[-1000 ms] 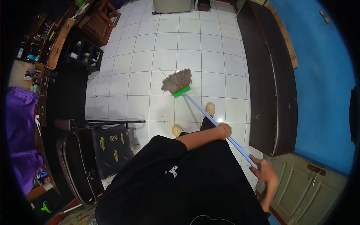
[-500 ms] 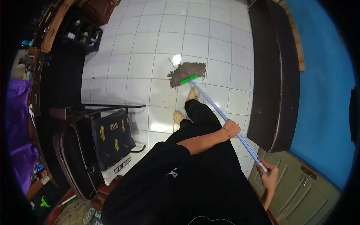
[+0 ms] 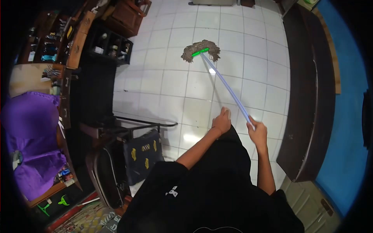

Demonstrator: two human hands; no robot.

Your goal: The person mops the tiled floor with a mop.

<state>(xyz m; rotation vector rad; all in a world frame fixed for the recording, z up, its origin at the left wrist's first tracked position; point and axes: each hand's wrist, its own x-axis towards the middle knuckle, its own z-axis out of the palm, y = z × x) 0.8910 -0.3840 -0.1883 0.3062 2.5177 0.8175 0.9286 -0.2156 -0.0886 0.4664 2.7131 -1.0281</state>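
My right hand [image 3: 258,134] is wrapped round the top end of a pale blue mop handle [image 3: 229,90]. The handle slopes forward and left to a green clamp [image 3: 200,52] and a grey-brown string mop head [image 3: 206,44], spread on the white tiles. My left hand [image 3: 221,122] is off the handle, to its left, in front of my dark trousers. Its fingers point forward, loosely bent, with no handle in them. A pale shoe [image 3: 228,113] shows partly beside those fingers.
A chair with a patterned dark cushion [image 3: 143,155] stands at the left, its metal leg [image 3: 155,124] reaching over the floor. A black shelf [image 3: 108,46] and purple cloth [image 3: 33,124] lie further left. A long dark brown bench [image 3: 309,101] borders the right side.
The mop head has slid forward, away from my feet. My left hand has come off the handle, and my right hand has moved forward with the handle's end.
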